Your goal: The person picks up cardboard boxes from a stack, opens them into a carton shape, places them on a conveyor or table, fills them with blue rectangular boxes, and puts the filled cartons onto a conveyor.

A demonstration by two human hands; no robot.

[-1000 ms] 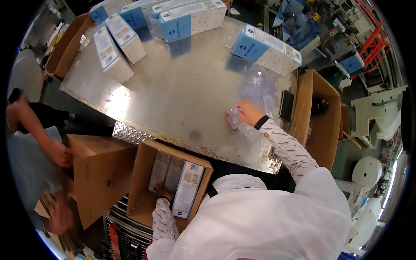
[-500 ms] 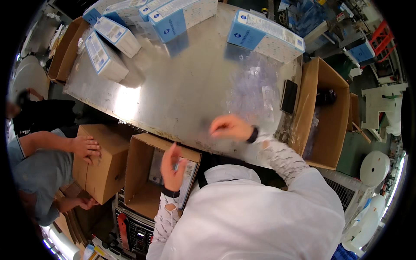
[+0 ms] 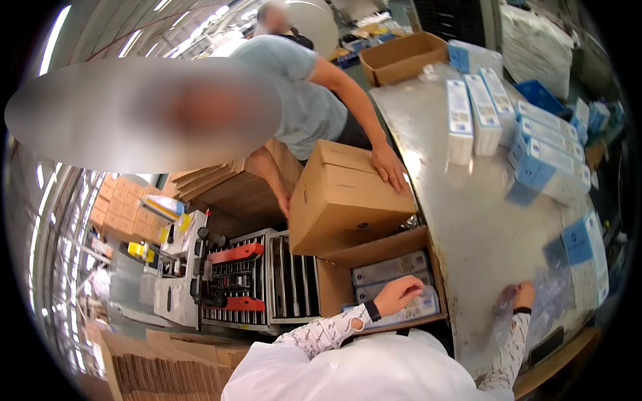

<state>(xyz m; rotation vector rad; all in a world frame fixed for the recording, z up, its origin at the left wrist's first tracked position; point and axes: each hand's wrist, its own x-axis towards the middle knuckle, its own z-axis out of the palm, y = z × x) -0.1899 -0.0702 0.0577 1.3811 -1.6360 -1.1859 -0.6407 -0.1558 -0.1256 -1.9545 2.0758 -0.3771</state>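
Observation:
My left hand (image 3: 400, 296) is over an open cardboard carton (image 3: 331, 287), its fingers curled together. Something translucent shows by the fingertips, too faint to make out. Inside the carton lie several blue-and-white boxes (image 3: 390, 269), partly hidden by that hand. On the metal table, my right hand (image 3: 523, 295) is closed on a clear plastic piece (image 3: 506, 299), beside a spread of more clear plastic pieces (image 3: 552, 289).
A co-worker's hands hold a closed carton (image 3: 351, 200) against the open one. Blue-and-white boxes (image 3: 483, 110) stand on the table (image 3: 468, 234), with another box (image 3: 587, 254) near the plastic. A phone (image 3: 547, 345) lies at its edge. Left is a roller conveyor (image 3: 294, 284) with red parts.
My view has swung to the left. My right hand has gone from the bare tabletop to the clear plastic pieces and closed there. My left hand stays over the open carton.

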